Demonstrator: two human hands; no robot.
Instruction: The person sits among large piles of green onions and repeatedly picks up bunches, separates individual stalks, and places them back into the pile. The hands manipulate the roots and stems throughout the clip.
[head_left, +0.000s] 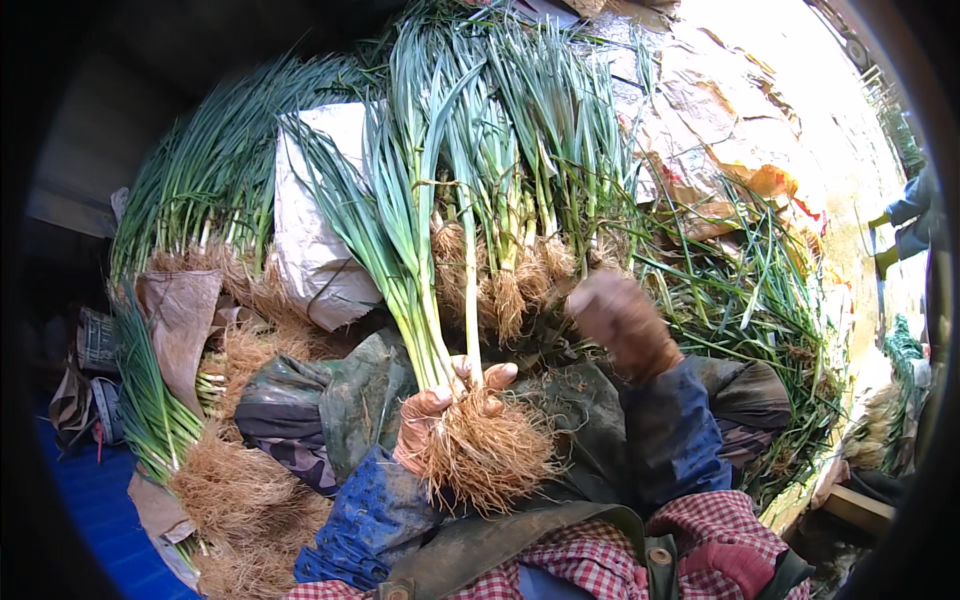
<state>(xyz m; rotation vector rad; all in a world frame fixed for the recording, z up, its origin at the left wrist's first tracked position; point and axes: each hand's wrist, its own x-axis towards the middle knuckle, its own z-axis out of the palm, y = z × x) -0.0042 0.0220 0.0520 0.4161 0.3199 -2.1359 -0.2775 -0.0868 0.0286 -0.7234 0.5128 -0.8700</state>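
Observation:
My left hand (424, 421), in a pinkish work glove, grips several green onions (422, 315) low on their stalks, just above a thick mass of tan roots (487, 454). The green leaves point away from me, and one stalk stands apart from the others, by the fingertips. To the right, my right hand (621, 322) is motion-blurred above my lap, near the roots of the onions lying ahead. Whether its fingers are closed, or hold anything small, the blur hides. A dirty dark-green apron (581, 412) covers my lap beneath both hands.
More green onions (555, 142) lie ahead, roots towards me. Bundles (217, 172) fill the left side beside a white sack (319, 225); more rooty bunches (232, 487) lie nearer. Loose leaves and trimmings (742, 292) heap up at right. Another person's legs (904, 225) show far right.

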